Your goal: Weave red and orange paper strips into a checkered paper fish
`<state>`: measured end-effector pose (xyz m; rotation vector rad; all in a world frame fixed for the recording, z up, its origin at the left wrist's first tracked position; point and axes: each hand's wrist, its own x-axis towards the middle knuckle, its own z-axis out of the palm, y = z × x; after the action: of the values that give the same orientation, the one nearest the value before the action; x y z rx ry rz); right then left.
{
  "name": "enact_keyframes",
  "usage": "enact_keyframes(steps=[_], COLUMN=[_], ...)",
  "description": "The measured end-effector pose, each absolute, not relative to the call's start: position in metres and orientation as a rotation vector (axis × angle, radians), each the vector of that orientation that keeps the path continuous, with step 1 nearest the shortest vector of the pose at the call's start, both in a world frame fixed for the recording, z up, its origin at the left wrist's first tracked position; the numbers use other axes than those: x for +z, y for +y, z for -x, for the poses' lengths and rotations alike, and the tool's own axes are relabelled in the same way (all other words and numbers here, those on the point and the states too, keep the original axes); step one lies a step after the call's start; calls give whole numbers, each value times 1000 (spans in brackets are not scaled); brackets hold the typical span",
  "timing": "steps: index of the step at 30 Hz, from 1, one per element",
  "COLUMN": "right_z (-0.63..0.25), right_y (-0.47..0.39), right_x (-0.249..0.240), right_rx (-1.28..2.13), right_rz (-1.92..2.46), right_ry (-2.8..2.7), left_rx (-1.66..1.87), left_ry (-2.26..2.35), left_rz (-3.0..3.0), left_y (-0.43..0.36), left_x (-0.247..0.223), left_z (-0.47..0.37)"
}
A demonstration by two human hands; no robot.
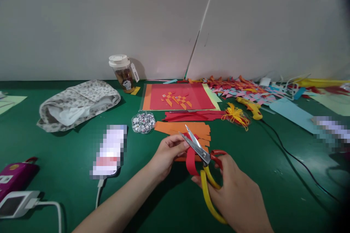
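Observation:
My left hand [168, 154] pinches a curled red paper strip [191, 162], which hangs down in front of the orange strips. The scissors [202, 153] are in my right hand [235, 189], their blades parted and pointing up left beside my left fingertips. One scissor handle is red, the other yellow. Orange paper strips [186, 128] lie just beyond my hands, with red strips [197, 115] behind them. Two orange woven fish shapes [182, 100] rest on a red sheet [202, 96] farther back.
On the green table [153, 204] are a bag of googly eyes [143, 122], a phone [109, 151], a patterned cloth bag [79, 105], a lidded cup [123, 74], yellow string [235, 115], a yellow glue gun [250, 107] with a black cord, and piled woven paper pieces [237, 87].

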<state>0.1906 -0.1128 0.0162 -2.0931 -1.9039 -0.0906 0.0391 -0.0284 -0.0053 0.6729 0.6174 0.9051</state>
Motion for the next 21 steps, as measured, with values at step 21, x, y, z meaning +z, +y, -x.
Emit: enact_keyframes(steps=[21], right_z=[-198], right_y=[-111], right_x=[9], right_rx=[-88], right_rz=[2084], right_ry=[-1924], left_rx=[855], left_ry=[652], left_rz=[-663], left_y=[-26], left_x=[-10], left_z=[-40])
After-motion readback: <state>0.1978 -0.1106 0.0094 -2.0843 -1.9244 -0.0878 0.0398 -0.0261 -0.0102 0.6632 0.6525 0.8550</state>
